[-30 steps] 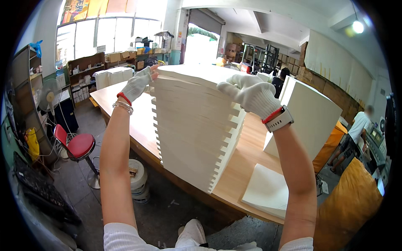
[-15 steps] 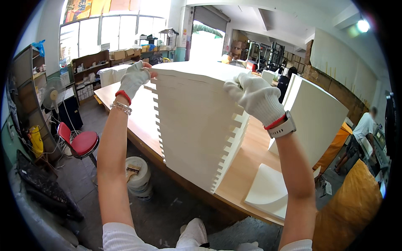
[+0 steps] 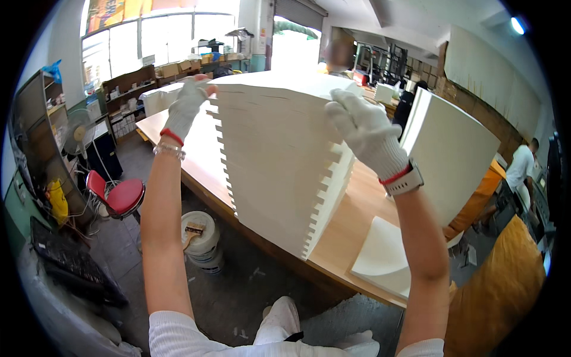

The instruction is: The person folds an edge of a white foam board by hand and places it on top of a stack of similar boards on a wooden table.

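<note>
A big white block [image 3: 270, 154], apparently foam, stands on the wooden table [image 3: 333, 250] in front of me. Its face narrows downward, square notches run along both side edges, and thin lines cross it near the top. My left hand [image 3: 191, 104], in a white knit glove, is at the block's upper left corner with its fingers stretched out. At the upper right corner is my gloved right hand [image 3: 366, 122], fingers extended and not curled round anything. Whether either hand's fingertips touch the block I cannot tell.
A curved white piece [image 3: 383, 256] lies right of the block; a tall white panel [image 3: 455, 154] stands behind it. A brush [image 3: 193, 233] rests on a white bucket [image 3: 205, 250] below the table. A red chair [image 3: 125, 196] is left. One person [image 3: 520, 169] works at far right.
The fingers of my right hand have straightened from a curled pose at the block's edge. My left fingers have spread a little. A blurred brownish shape has appeared behind the block.
</note>
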Available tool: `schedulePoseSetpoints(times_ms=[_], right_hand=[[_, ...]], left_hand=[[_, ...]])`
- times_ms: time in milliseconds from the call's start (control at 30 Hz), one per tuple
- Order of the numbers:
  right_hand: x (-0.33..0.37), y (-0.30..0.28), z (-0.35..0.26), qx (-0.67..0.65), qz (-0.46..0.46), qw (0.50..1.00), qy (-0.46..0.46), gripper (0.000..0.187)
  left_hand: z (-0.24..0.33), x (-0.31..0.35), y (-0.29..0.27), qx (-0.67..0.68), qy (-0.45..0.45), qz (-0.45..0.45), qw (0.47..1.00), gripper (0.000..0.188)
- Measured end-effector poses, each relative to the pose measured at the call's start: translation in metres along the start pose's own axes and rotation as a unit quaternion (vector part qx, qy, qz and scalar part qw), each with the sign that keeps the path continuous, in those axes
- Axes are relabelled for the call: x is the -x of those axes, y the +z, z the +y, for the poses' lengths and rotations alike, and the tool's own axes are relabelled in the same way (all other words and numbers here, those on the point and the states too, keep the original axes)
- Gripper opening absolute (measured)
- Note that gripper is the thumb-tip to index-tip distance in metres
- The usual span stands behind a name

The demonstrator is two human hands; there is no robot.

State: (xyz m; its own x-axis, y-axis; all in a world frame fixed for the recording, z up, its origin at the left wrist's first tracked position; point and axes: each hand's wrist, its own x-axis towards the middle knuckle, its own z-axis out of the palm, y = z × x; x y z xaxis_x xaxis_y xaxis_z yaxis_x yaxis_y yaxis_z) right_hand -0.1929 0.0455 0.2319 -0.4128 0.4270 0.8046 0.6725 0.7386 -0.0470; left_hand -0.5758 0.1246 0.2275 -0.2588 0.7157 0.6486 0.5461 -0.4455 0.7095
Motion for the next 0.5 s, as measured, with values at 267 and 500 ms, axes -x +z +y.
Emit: schedulePoseSetpoints(times_ms=[267, 500], right_hand=[[0.278, 0.096, 0.053, 0.092, -0.087, 0.968, 0.215, 0.034], [0.434, 0.030, 0.041, 0.283, -0.084, 0.887, 0.355, 0.027]], left_hand=[[-0.001, 0.146, 0.068, 0.266, 0.238, 0.181, 0.916, 0.047], [0.087, 0.253, 0.163, 0.206, 0.485, -0.231, 0.818, 0.013]])
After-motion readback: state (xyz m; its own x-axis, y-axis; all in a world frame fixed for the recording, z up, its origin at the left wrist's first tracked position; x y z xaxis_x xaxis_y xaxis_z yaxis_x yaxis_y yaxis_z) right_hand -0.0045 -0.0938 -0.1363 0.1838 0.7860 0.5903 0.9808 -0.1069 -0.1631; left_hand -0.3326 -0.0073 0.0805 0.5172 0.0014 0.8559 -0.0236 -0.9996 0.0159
